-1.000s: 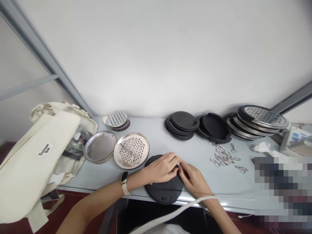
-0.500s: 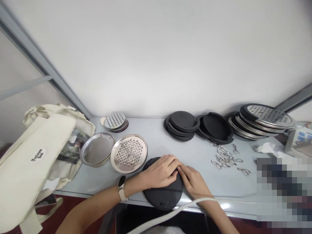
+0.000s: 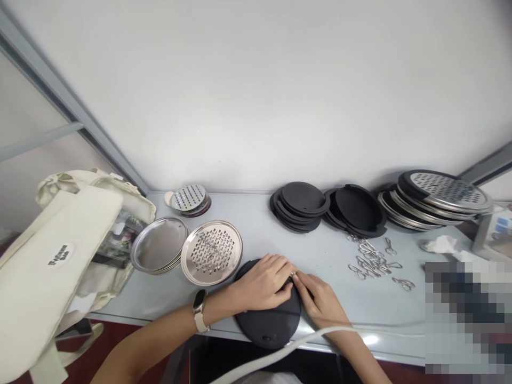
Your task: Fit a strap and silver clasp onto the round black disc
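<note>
A round black disc lies near the front edge of the table, with a small slot close to its near rim. Across its upper part rests my left hand, fingers curled over the disc's upper right edge. My right hand is at that same edge, thumb and forefinger pinched together beside the left fingertips. Between the fingertips glints a small shiny metal piece, mostly covered. To the right lies a loose pile of bent metal wire clips. Left of the disc is a round metal grater plate.
Behind are stacked black lids, black trays and assembled graters. Plain metal discs, small grater plates and a cream bag occupy the left. A white cable crosses in front of my right forearm.
Both hands stay at the disc's edge with barely any movement. The metal glint between the fingertips shows more clearly now. The view has shifted slightly.
</note>
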The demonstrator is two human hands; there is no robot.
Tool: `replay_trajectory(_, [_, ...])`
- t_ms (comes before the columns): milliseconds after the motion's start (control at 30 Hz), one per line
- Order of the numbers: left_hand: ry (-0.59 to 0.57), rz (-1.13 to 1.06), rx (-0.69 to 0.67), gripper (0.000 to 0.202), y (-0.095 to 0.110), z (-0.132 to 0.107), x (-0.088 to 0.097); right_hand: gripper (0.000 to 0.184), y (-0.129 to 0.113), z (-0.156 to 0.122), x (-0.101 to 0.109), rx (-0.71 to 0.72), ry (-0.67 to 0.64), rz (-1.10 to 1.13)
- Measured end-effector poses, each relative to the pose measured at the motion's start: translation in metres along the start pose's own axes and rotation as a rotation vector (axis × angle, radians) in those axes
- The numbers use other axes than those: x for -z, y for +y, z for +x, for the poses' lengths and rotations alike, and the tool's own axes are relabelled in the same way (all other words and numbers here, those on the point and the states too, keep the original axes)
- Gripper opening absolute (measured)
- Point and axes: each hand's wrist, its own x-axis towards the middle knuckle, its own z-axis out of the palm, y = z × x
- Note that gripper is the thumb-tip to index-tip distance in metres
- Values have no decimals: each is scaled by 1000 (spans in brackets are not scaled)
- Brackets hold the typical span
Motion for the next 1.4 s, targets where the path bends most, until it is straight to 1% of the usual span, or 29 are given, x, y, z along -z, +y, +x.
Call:
replay_trajectory(233, [27,21,8,10,-3,0,-5,37,2,0,-1,11,-10,-59])
replay_trajectory(367, [16,26,-3,9,-2,0,-3,36,3,0,-2,14,-10,-98])
replay_trajectory(467, [8,27,-2,10,-2,0,-2,34,4,0,-3,46,0,-136])
replay_trajectory(567, [7,24,-8,11,-2,0,-2,30,4,0,-4,62,21,-164])
replay_trajectory(700, [18,29,-7,12,-2,0,-3,23,4,-1,-4,64,30,-152])
replay_trajectory(933, [15,60,-11,12,-1,0,0,26,5,-1,-3,73,-31,-156])
replay_trajectory(1100, [-6,58,-21,10,0,1,2,24,4,-1,-3,73,-39,-155])
replay_trajectory(1200, [-19,62,-22,8,0,1,3,25,4,0,-3,71,-30,-142])
replay_trajectory(1400, [-9,79,-24,6,0,1,3,24,4,0,-4,83,8,-136])
